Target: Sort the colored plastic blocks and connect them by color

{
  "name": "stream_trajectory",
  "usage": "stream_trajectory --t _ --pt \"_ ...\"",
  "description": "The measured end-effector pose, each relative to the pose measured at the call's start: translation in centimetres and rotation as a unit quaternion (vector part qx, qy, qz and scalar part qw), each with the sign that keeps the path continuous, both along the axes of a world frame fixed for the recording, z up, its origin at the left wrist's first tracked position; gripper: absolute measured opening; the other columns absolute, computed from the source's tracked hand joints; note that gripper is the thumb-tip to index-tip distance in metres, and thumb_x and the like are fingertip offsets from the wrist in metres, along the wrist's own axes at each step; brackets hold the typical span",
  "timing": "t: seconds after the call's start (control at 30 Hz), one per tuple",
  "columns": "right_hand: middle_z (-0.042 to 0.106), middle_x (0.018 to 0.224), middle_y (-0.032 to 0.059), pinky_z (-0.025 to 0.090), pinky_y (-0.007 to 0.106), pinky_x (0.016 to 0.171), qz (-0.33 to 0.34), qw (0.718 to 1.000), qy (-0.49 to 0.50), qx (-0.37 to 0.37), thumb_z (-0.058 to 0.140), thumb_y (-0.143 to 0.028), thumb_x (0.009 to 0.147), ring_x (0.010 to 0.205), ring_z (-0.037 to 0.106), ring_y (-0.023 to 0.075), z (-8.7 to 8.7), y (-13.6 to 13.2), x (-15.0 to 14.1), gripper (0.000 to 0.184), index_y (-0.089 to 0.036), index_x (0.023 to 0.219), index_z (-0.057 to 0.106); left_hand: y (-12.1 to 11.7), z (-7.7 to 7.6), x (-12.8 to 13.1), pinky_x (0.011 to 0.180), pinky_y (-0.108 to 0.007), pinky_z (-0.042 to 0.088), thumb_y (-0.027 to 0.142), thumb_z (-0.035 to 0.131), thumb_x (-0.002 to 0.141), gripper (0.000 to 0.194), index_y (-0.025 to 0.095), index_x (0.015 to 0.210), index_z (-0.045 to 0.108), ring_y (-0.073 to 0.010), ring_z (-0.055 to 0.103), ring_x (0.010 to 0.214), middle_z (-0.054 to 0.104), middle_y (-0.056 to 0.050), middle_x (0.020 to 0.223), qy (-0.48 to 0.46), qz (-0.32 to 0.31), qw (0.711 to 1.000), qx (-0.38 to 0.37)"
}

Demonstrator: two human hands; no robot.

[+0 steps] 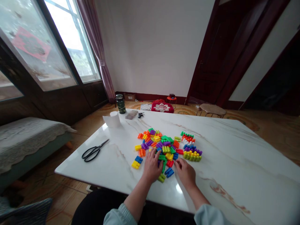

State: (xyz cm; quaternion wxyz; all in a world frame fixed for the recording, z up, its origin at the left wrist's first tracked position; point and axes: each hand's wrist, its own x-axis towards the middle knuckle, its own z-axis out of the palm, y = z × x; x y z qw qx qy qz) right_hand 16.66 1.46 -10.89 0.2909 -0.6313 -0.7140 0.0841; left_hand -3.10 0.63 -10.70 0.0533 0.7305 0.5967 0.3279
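Note:
A loose pile of colourful plastic building pieces (166,149) lies on the white marble-patterned table. My left hand (152,165) rests on the pile's near left side, fingers spread over blue and green pieces. To the right of the pile is my right hand (185,171), its fingers curled in with the tips together beside a red piece (170,163). What those fingertips hold, if anything, is hidden. Blue pieces (169,172) lie between my hands. Beyond my right hand, pieces stand sorted by colour in rows (192,156), yellow-green nearest and green farthest.
Black-handled scissors (93,152) lie on the table's left. A white paper roll (112,120), a dark green thermos (120,104), a blurred-out item (131,114) and small black objects (140,115) are along the far left edge. A round stool (212,109) stands beyond the table.

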Motion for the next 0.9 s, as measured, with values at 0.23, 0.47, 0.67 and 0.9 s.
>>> stream_trajectory --t 0.23,0.47,0.67,0.9 --pt "0.069 0.087 0.0060 0.038 0.028 0.061 0.018 0.993 -0.111 0.036 0.036 -0.026 0.094 0.075 0.066 0.0201 0.1 -0.2 -0.6 0.026 -0.022 0.088 0.061 -0.2 0.1 -0.1 0.106 -0.044 0.045 0.027 0.048 0.092 0.034 0.020 0.124 0.060 -0.0255 0.052 0.124 0.058 -0.011 0.131 -0.039 -0.016 0.999 0.034" --pt "0.069 0.088 0.0049 0.038 0.028 0.063 0.013 0.988 -0.151 0.034 0.037 -0.023 0.095 0.076 0.066 0.0191 -0.2 -0.1 -0.9 0.021 -0.023 0.087 0.056 -1.0 1.3 -2.9 0.108 -0.044 0.042 0.019 0.048 0.090 0.028 0.023 0.113 0.064 -0.0239 0.051 0.125 0.061 -0.008 0.126 -0.039 0.056 0.995 0.079" --pt "0.068 0.088 0.0039 0.036 0.027 0.064 0.010 0.986 -0.158 0.043 0.041 -0.019 0.093 0.077 0.065 0.0173 -0.1 -0.2 -1.1 0.016 -0.022 0.088 0.056 -0.3 2.2 -7.4 0.114 -0.059 0.022 0.046 0.066 0.079 0.067 0.021 0.138 0.049 -0.0386 0.024 0.143 0.041 -0.015 0.149 0.025 0.168 0.985 -0.031" --pt "0.067 0.083 0.0018 0.034 0.026 0.062 0.006 0.987 -0.153 0.058 0.046 -0.017 0.092 0.072 0.064 0.0148 -0.1 -0.3 -1.1 0.013 -0.021 0.086 0.057 0.6 0.6 -8.3 0.108 -0.044 0.036 0.036 0.064 0.081 0.056 0.019 0.133 0.052 -0.0288 0.051 0.122 0.056 -0.012 0.132 0.033 0.157 0.986 -0.051"
